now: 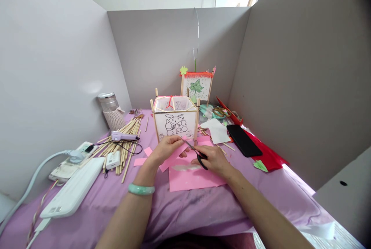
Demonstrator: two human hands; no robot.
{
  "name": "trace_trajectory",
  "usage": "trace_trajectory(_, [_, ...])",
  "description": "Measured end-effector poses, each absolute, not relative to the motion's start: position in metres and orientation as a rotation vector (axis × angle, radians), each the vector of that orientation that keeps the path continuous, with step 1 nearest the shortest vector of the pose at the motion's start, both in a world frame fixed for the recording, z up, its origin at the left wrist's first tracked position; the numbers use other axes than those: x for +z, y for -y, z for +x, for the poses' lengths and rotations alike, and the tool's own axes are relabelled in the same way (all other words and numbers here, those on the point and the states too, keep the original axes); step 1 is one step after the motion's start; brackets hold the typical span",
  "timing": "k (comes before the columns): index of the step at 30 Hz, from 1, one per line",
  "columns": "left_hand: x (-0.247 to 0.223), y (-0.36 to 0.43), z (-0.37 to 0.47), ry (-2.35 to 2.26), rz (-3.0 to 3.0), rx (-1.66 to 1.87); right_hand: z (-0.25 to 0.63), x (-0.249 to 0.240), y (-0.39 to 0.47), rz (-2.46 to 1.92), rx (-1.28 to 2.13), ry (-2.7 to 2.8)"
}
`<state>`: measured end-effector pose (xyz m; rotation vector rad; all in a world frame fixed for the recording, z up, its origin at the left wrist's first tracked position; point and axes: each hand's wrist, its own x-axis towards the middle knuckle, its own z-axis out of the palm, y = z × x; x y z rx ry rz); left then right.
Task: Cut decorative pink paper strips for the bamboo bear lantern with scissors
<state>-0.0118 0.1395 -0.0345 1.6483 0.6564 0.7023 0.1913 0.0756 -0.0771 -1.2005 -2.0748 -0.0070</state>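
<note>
My left hand (171,149), with a green bangle at the wrist, grips a strip of pink paper (174,159). In my right hand (213,160) are black-handled scissors (202,158), their blades pointing up and left at the strip's upper edge. Beneath both hands lies a larger pink paper sheet (191,181) with a pale smear on it. Right behind them stands a square lantern (176,123) of sticks and white panels, its front drawn with a rabbit-like figure. Small pink pieces (140,161) rest left of my left hand.
Wooden sticks (127,144) are heaped at left, with a lilac glue gun (123,136) on them. Beyond are a glass jar (110,110) and a white power strip (74,187). A black phone (244,141) lies at right on red material. Another lantern (197,87) stands behind. Grey partitions (174,48) enclose the table.
</note>
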Motion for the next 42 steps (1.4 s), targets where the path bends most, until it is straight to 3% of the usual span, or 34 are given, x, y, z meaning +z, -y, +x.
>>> trace_trajectory(42, [-0.0325, -0.1384, -0.0121, -0.662, 1.618, 0.734, 0.1884, -0.075, -0.0744, -1.241, 0.012, 2.049])
